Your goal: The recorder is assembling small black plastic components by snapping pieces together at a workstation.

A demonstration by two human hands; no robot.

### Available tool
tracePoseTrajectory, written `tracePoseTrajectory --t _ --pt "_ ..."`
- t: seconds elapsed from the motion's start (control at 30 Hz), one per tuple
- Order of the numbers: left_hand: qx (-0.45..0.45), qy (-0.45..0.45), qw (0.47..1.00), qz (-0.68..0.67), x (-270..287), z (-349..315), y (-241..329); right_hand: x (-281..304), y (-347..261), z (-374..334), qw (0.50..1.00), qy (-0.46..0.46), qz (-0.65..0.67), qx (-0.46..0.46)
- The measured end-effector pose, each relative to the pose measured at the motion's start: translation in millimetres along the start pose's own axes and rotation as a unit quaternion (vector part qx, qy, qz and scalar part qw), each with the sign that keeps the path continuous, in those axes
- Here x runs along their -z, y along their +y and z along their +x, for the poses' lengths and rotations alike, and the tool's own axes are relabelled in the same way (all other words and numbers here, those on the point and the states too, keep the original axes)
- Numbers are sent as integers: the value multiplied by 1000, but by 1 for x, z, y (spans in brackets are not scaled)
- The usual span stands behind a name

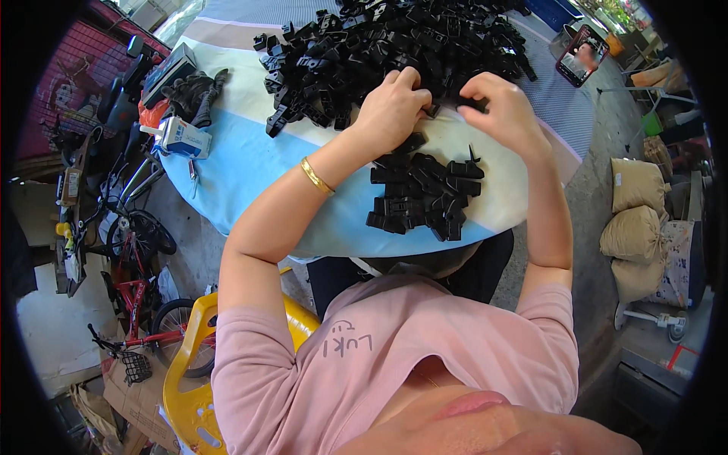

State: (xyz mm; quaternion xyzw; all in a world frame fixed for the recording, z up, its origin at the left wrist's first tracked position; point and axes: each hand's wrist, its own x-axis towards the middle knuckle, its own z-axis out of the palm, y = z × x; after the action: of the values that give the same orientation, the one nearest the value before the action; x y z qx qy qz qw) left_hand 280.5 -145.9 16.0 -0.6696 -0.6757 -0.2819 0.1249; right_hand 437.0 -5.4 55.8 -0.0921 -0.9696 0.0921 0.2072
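A large heap of small black plastic parts (334, 57), shaped like clips or buckles, covers the far middle of the cloth-covered table (250, 163). At the heap's near edge, my left hand (393, 106) is closed, with a black plastic part at its fingertips, partly hidden by the fingers. Just to the right, my right hand (506, 114) pinches another black plastic part (473, 104) between thumb and fingers, slightly apart from the left. Closer to me, below both hands, lies a smaller pile of the same parts (421, 193).
On the table's left are a white-and-blue box (186, 139), dark gloves (193, 98) and a dark box (168, 73). A phone (582, 56) stands at the far right. Around are a yellow chair (182, 379), a red bicycle (135, 303) and stacked tan sacks (635, 231).
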Motion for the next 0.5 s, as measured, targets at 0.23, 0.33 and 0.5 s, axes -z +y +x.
tracePoseTrajectory --t 0.23,0.33,0.5 --pt "297 98 688 -655 25 1 0 -5 -24 26 858 56 479 -176" --pt "278 72 641 -711 28 -2 -3 -18 -31 28 906 93 394 -125" --pt "294 84 677 -670 29 -5 -2 -23 -40 23 925 117 352 -80"
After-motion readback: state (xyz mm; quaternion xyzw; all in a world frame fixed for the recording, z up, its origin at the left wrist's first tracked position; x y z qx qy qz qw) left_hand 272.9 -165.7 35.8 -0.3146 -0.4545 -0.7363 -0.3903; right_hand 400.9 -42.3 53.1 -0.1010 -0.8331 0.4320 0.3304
